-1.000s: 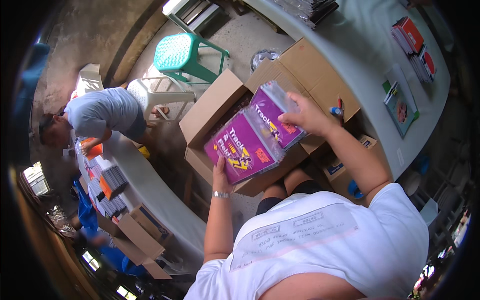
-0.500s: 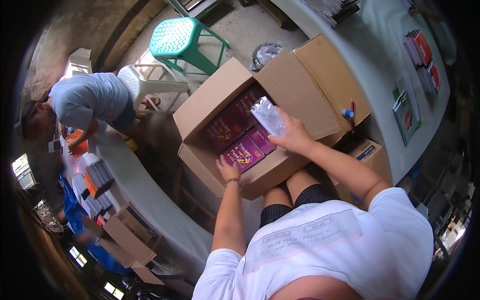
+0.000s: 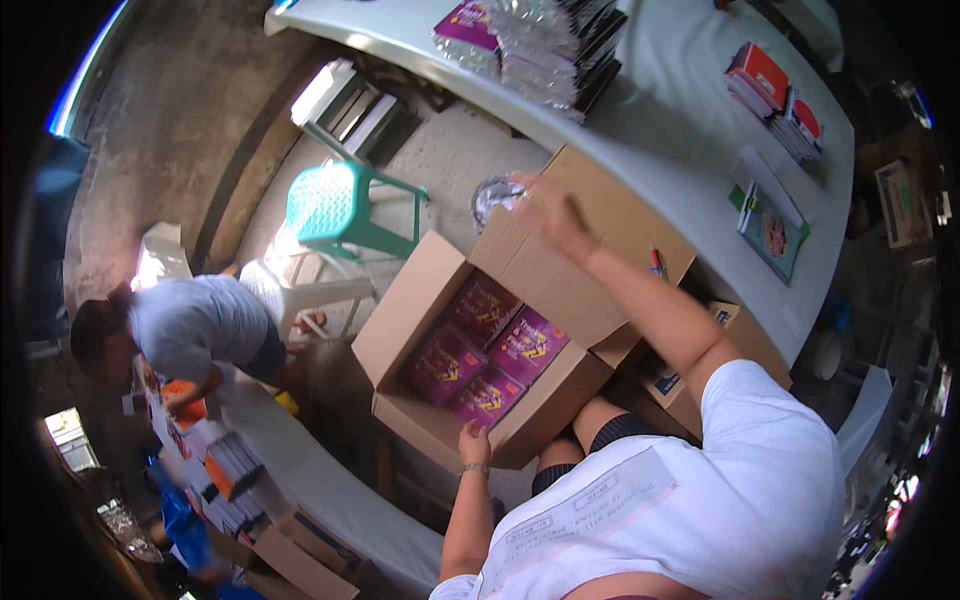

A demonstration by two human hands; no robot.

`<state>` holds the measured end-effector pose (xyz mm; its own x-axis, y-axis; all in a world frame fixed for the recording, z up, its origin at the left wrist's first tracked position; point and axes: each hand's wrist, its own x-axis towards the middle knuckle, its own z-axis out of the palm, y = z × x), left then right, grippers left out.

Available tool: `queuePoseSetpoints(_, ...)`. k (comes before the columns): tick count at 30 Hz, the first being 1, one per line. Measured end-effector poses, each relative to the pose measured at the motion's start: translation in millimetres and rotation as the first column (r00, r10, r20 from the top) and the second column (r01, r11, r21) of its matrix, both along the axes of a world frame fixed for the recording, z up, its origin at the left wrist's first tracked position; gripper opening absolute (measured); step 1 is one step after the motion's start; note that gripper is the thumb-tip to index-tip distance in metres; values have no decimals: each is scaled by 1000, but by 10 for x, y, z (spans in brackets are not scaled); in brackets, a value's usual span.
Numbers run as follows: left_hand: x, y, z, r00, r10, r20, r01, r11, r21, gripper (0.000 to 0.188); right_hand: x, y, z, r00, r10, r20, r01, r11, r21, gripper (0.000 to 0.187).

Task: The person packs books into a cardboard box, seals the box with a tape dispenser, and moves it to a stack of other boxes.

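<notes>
In front of me stands an open cardboard box (image 3: 407, 408). Inside, purple printed packs (image 3: 527, 345) lie face up in several side-by-side stacks. My left hand (image 3: 475, 441) is at the near wall of the box, its fingers bent over the edge beside the closest purple pack (image 3: 486, 397). Raised above the box's right flap (image 3: 612, 235), my right hand (image 3: 560, 220) is smeared by motion. I make out nothing held in it, and its fingers are not clear.
Plastic-wrapped stacks (image 3: 545, 50) stand on the white-covered table (image 3: 660, 130), with red-topped booklets (image 3: 765, 78) further right. A green stool (image 3: 328, 205) and a white stool (image 3: 305, 290) stand beyond the box. A person (image 3: 205, 325) bends over the left table (image 3: 330, 450).
My right hand has let go of the shiny wrapped pack and moved up and away from the box. A purple pack now shows where it was held. My view has shifted toward the far table.
</notes>
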<state>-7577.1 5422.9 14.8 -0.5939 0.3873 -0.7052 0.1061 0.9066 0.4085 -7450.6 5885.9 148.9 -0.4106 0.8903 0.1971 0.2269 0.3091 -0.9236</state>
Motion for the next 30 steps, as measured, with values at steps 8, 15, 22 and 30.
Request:
queuePoseSetpoints(8,-165,3631,1846,964,-201,174,58,800,597,40,1482,3279,1268,793,-492,-360,543,838,54,64)
queuePoseSetpoints(15,313,6293,3637,902,-334,273,-79,494,866,89,1136,3653,1673,901,-233,-365,119,944,-309,83)
queuePoseSetpoints(22,-311,6753,3428,804,-492,334,79,645,760,78,982,2566,1530,769,-382,-513,159,891,-425,54)
queuePoseSetpoints(30,-219,4893,2724,616,-616,491,-188,491,851,74,1474,981,1110,801,-409,-437,-72,660,-748,72)
